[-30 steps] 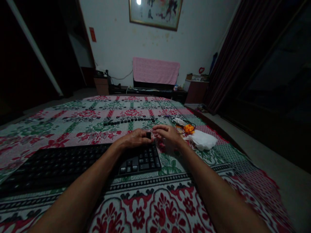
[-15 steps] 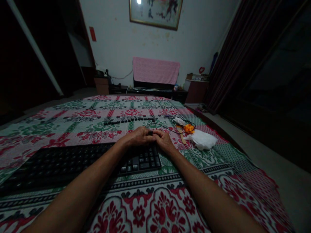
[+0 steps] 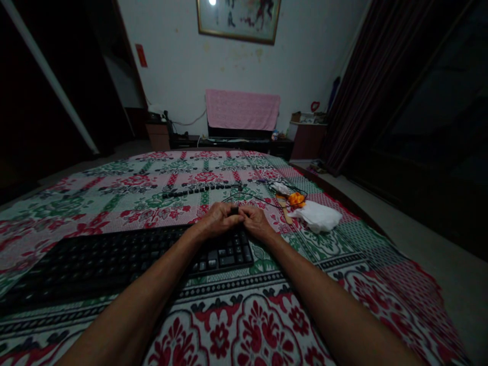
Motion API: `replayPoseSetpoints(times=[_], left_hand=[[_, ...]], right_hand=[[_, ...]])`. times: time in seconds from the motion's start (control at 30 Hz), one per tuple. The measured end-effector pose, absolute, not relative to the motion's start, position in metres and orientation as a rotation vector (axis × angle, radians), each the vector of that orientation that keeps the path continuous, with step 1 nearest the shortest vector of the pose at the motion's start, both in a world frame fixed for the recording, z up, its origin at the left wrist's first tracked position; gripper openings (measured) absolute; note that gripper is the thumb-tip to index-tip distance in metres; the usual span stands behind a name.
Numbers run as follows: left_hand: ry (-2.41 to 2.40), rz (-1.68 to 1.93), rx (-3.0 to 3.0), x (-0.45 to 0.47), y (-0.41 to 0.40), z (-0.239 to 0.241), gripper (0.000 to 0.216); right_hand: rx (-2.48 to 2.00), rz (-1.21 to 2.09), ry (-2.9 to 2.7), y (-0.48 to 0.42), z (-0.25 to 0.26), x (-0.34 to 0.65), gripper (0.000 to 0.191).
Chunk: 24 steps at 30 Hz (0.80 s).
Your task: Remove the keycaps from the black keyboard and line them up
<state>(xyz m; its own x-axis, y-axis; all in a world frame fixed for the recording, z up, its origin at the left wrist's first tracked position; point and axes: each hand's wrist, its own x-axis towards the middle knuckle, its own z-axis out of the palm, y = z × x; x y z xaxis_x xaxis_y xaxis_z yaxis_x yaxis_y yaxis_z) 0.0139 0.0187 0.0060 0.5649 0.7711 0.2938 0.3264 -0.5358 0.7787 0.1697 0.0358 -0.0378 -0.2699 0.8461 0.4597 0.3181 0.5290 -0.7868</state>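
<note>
Head view: keycap [image 3: 234,209] between both hands.

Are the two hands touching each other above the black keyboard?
Touching. The head view shows the left hand and right hand meeting fingertip to fingertip around a small dark piece at the keyboard's far right corner.

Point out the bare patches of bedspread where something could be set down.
Bare floral bedspread lies between the forearms, in front of the black keyboard. More lies far left, beyond the row of loose black keycaps. It is crowded right of the hands, with the white cloth, orange object and black cable.
</note>
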Motion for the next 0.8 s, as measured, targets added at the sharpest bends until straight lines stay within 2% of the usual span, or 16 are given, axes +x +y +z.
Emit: replayPoseSetpoints(times=[0.37,0.8], left_hand=[[0.930,0.913,1.838,0.015,0.018,0.001,0.031],[1.150,0.810,2.579,0.023,0.007,0.010,0.020]], right_hand=[[-1.017,0.505,-1.994,0.036,-0.039,0.170,0.021],[-0.970,0.533,-1.981,0.037,-0.042,0.172,0.022]])
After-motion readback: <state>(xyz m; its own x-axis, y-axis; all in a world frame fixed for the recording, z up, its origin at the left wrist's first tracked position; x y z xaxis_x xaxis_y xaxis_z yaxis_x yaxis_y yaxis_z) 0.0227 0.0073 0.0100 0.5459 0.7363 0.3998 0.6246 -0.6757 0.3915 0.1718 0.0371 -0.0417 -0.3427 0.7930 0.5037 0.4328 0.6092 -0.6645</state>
